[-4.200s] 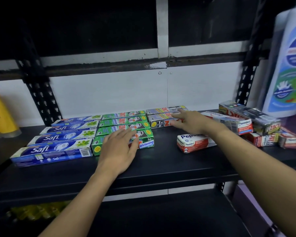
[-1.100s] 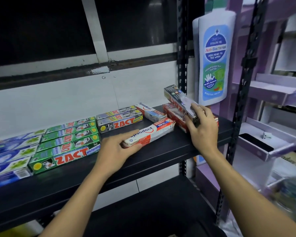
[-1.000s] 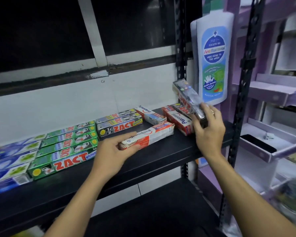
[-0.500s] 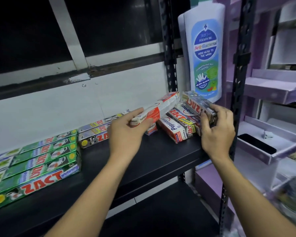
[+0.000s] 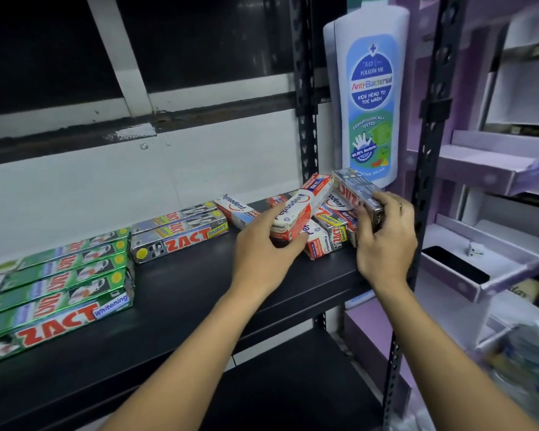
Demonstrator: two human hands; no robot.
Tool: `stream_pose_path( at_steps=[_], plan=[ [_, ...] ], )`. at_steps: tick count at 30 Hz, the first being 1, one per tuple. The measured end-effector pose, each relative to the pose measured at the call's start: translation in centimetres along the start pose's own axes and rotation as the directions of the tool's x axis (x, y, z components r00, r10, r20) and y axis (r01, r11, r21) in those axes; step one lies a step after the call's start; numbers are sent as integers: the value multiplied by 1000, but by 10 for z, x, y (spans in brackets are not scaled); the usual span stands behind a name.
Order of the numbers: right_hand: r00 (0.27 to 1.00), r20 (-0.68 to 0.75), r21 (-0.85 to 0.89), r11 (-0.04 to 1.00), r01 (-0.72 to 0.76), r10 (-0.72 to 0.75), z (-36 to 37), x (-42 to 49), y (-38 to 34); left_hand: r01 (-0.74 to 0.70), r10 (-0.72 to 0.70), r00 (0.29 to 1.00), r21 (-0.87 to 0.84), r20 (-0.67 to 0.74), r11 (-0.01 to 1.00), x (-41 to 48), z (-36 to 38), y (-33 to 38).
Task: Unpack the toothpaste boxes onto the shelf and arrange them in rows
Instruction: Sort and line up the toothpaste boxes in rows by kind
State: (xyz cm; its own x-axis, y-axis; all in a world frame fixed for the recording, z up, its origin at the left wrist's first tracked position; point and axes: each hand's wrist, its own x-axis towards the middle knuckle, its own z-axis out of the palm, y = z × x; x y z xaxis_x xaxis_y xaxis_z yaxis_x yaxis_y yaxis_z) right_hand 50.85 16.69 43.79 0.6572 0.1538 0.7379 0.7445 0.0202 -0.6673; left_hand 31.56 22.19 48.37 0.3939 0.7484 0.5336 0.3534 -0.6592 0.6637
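Note:
My left hand (image 5: 263, 256) grips a red and white Pepsodent box (image 5: 302, 206), tilted up over a loose pile of toothpaste boxes (image 5: 327, 237) at the right end of the black shelf (image 5: 181, 303). My right hand (image 5: 386, 241) grips a silver Zact box (image 5: 355, 189) by its near end, just right of the pile. Green Zact boxes (image 5: 59, 290) lie in a row at the left. Two silver Zact Smokers boxes (image 5: 181, 234) lie behind the middle. Another Pepsodent box (image 5: 235, 209) lies flat behind my left hand.
A black slotted upright (image 5: 430, 144) stands right of my right hand, and another upright (image 5: 305, 104) stands at the back. A cardboard bottle-shaped sign (image 5: 371, 94) hangs above the pile. Purple display trays (image 5: 479, 169) fill the right side. A lower black shelf (image 5: 293, 384) lies below.
My left hand lifted the Pepsodent box off the shelf and carried it right onto the pile. My right hand lowered the silver Zact box beside the pile. The view swung right.

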Motion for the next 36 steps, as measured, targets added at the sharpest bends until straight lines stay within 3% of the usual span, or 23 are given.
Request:
stream_pose_path(
  at_steps=[9, 17, 21, 24, 29, 34, 36],
  plan=[
    [999, 17, 95, 995, 44, -46, -13, -5, -11, -7, 7, 1000, 113, 1, 994, -44, -76, -13],
    [980, -105, 234, 954, 187, -167, -36, -23, -71, -28, 33, 999, 405, -3, 914, -84, -164, -55],
    [963, 22, 374, 895, 242, -269, -37, -43, -118, 3, 28, 998, 537, -50, 844, -88, -199, -80],
    [932, 180, 484, 853, 195, -315, -28, -71, -148, 114, -32, 985, 493, -172, 862, -91, -214, -92],
    [801, 463, 515, 851, 104, -378, -2, -110, -169, 203, -98, 968, 489, -232, 848, -92, -215, -95],
    [517, 797, 297, 948, 114, -312, 19, -89, -171, 194, -153, 981, 570, -120, 798, -88, -212, -103],
    [451, 853, 235, 965, 116, -262, 28, -77, -170, 194, -168, 981, 579, -100, 792, -88, -212, -104]
  ],
)
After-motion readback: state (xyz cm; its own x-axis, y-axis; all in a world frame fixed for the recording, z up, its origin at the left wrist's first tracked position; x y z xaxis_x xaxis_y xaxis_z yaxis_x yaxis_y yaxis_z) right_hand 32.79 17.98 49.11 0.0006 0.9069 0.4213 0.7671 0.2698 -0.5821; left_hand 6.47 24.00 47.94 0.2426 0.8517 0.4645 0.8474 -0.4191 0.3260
